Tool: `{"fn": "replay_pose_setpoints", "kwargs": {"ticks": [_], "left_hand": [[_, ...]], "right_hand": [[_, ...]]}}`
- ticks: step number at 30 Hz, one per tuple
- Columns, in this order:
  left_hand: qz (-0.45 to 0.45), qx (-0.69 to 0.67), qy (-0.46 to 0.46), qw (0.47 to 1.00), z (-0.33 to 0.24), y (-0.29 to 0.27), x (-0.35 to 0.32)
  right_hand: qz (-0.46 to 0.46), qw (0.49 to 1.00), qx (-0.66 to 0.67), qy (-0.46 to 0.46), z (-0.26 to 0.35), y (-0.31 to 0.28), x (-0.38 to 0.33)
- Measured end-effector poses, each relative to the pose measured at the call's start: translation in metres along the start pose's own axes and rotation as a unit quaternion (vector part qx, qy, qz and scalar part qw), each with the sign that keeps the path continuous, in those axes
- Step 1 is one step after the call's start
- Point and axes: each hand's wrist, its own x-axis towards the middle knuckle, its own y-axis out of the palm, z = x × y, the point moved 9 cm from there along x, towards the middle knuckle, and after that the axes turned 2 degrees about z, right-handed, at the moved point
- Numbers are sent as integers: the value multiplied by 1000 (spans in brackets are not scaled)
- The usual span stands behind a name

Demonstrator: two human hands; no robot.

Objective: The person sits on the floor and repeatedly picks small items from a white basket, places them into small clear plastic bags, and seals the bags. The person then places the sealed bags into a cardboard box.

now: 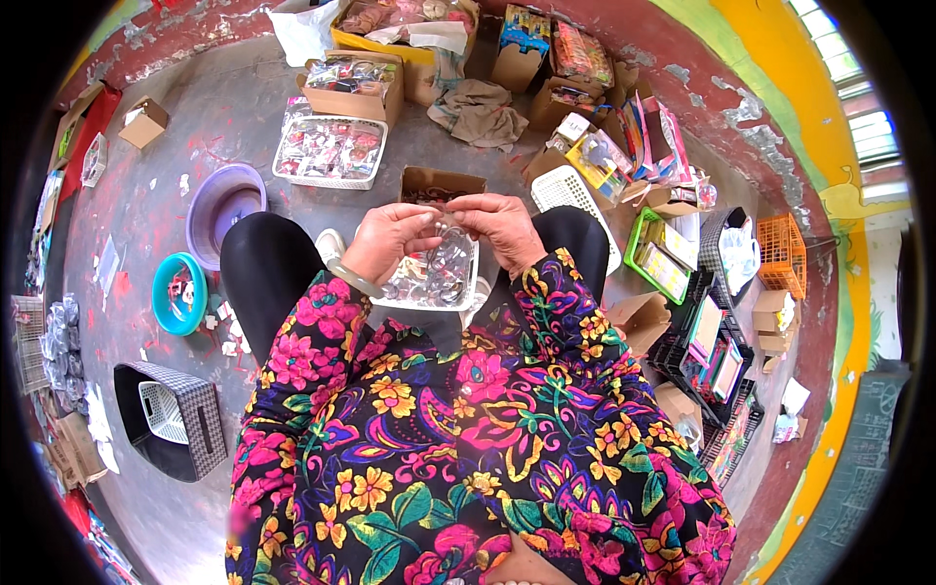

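Clear plastic packet (449,252) seems to hang just below the fingertips of the left hand (388,242) and right hand (505,230), thumbs and forefingers pinching close together, apparently at its top edge. Beneath them sits a packet-filled white basket (474,271); beyond, a cardboard box (415,185). A loosened pinch could drop it; uneven pulling could tear it.

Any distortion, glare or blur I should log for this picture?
Head view: the red-brown wall bows from fisheye distortion; head view: the window looks washed out; head view: left hand and right hand look fairly sharp, glints speckle the clear plastic near them.
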Motion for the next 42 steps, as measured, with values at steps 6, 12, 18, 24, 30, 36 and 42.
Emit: {"fn": "replay_pose_setpoints", "kwargs": {"ticks": [6,12,18,24,30,36,42], "left_hand": [[34,-54,-38,997,-3,8,-6],[71,-94,-42,992,-3,10,-8],[90,-126,-46,987,-5,11,-5],[37,-67,-53,996,-2,7,-4],[3,-39,-46,998,1,1,-3],[-41,-6,20,999,-6,-10,-1],[-40,48,43,997,-8,0,-1]], "right_hand": [[31,999,-8,-14,-2,0,0],[34,999,1,-8,-2,1,0],[47,998,-14,-25,-2,0,1],[50,998,-28,-31,-2,2,2],[64,996,-48,-36,1,6,1],[-22,999,30,6,0,-8,5],[30,1000,0,5,-10,3,6]]}}
